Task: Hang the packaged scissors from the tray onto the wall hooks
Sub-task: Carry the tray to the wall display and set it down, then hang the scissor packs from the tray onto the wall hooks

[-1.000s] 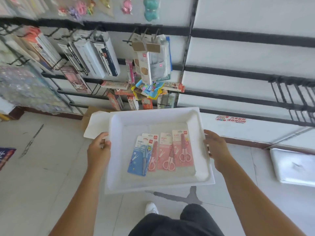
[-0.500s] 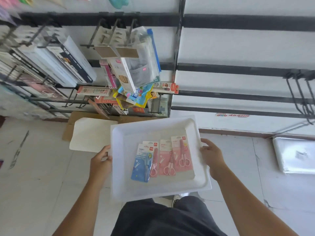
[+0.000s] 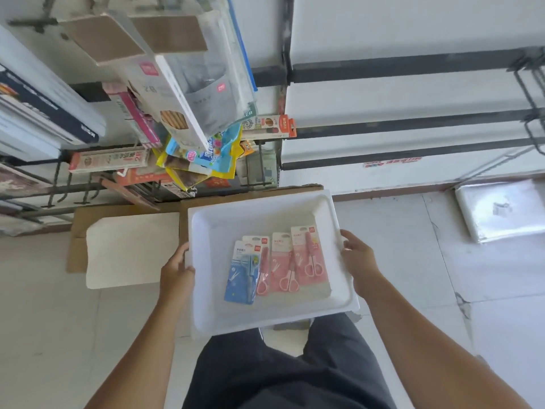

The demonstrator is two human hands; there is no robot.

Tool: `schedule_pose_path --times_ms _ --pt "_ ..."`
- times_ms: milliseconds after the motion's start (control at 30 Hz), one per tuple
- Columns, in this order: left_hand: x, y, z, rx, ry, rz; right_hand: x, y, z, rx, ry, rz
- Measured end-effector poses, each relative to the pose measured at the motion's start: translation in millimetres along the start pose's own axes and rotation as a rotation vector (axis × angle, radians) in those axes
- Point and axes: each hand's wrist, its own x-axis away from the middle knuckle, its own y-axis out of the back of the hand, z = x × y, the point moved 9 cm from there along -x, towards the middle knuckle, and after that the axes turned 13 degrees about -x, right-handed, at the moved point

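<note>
Your left hand is clamped on the left rim of the white tray, thumb over the edge. On the floor to its left lies a white board on flattened cardboard. Inside the tray, four scissor packs lie in an overlapping row: the blue pack at the left, lying over the edge of a pink pack, then a second pink pack, then a third pink pack at the right. Your right hand grips the tray's right rim, fingers curled over it. Beyond the tray, black wall hooks jut from the rails at the far right, and a plastic-wrapped bundle sits on the tiles below them.
</note>
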Motion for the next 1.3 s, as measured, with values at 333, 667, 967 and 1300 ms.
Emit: schedule_pose_path --times_ms 333,667,967,1300 --pt "-29 -11 5 -0.047 0.046 -0.029 -12 -14 2 -0.005 0.046 -0.047" --pt "9 -8 -44 -0.469 -0.306 -0.378 36 -58 21 0.322 0.382 -0.001" --pt "1 -112 -26 -0.618 -0.211 -0.003 4 -75 -41 0.499 0.112 0.065" --pt "-30 -154 14 -0.659 0.026 0.115 -32 -85 -64 0.683 0.04 0.069"
